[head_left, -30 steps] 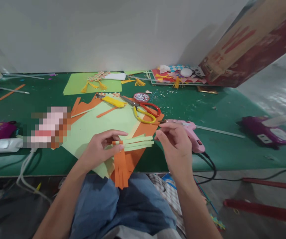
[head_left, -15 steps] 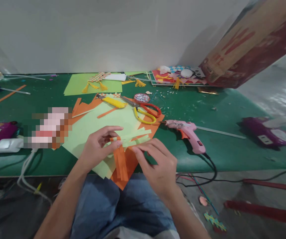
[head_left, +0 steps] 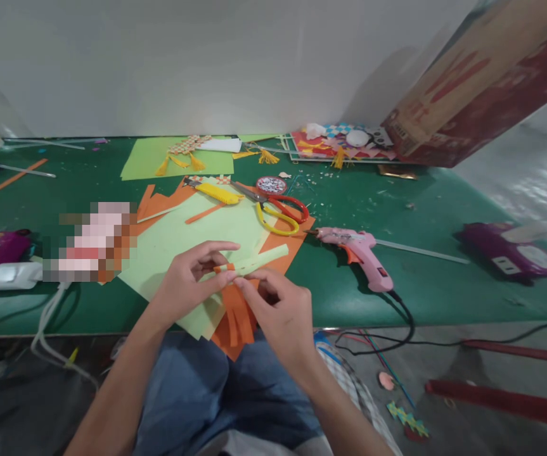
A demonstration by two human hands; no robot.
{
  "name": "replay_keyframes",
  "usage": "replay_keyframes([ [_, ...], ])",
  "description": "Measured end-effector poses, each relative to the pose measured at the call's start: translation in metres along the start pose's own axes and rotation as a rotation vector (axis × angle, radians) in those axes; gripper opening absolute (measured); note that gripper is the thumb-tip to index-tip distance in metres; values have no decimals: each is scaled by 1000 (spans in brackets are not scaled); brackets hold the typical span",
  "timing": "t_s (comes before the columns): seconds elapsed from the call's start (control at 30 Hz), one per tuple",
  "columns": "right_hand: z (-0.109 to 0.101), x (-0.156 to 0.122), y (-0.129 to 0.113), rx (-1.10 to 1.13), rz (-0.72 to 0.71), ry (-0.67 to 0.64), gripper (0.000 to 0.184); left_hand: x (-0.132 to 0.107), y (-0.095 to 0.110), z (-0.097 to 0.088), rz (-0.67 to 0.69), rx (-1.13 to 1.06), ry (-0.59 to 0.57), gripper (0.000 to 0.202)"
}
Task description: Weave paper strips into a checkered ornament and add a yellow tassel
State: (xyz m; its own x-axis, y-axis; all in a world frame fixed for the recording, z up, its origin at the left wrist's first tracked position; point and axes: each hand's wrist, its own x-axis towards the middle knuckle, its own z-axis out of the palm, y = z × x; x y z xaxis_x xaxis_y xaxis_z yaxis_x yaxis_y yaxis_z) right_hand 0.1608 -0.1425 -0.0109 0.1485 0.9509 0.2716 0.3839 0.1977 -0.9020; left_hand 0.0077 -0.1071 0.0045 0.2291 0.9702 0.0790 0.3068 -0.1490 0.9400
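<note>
Between my hands is a small weave of orange paper strips (head_left: 236, 313) crossed by pale green paper strips (head_left: 268, 256). The orange ends hang down toward my lap; the green ends point up to the right. My left hand (head_left: 201, 273) pinches the weave's left side, its index finger stretched above it. My right hand (head_left: 280, 310) is closed at the crossing, thumb and index finger pressed on the strips. Just where the fingertips meet, the paper is partly hidden. Under my hands lie pale green sheets (head_left: 168, 247) and orange paper (head_left: 285, 239).
Scissors (head_left: 280, 212) and a yellow cutter knife (head_left: 218, 193) lie beyond my hands. A pink glue gun (head_left: 353, 244) rests to the right, its cord over the table edge. A purple power socket (head_left: 2, 259) is at left. A tall carton (head_left: 482, 82) stands at back right.
My right hand has moved left and in, so its fingertips now meet my left thumb at the weave. The green strips have drawn together, and the orange ends have swung right and fanned out.
</note>
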Motion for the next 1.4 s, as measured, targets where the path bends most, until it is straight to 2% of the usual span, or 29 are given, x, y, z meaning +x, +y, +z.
replay_keyframes([
  [0.17, -2, 0, 0, 40, 56, -58, 21, 1, 2, 0, -14, 2, -19, 33],
  [0.43, -8, 2, 0, 52, 44, -116, 23, 0, 3, 2, -10, -29, 2, 32],
  [0.63, -18, 6, 8, 15, 45, 17, 20, 0, 1, 1, -3, -29, -5, 33],
  [0.77, -26, 8, 12, 38, 95, 77, 20, 1, 1, 1, 6, -16, 10, 34],
  [0.93, -22, 5, 9, 51, 81, -82, 27, 2, 3, 2, 6, -52, 30, 34],
  [1.0, -16, 2, 7, 31, 51, -123, 24, 2, 3, 2, 6, -65, 19, 36],
  [1.2, -2, -4, 7, -83, -77, -81, 13, 2, 1, 2, 19, -40, 15, 38],
  [1.3, -4, -4, 8, -81, -114, -93, 16, 2, 1, 2, 7, -34, 16, 37],
  [1.4, -8, -2, 8, -45, -75, -129, 22, 2, 2, 2, 1, -28, 35, 38],
])
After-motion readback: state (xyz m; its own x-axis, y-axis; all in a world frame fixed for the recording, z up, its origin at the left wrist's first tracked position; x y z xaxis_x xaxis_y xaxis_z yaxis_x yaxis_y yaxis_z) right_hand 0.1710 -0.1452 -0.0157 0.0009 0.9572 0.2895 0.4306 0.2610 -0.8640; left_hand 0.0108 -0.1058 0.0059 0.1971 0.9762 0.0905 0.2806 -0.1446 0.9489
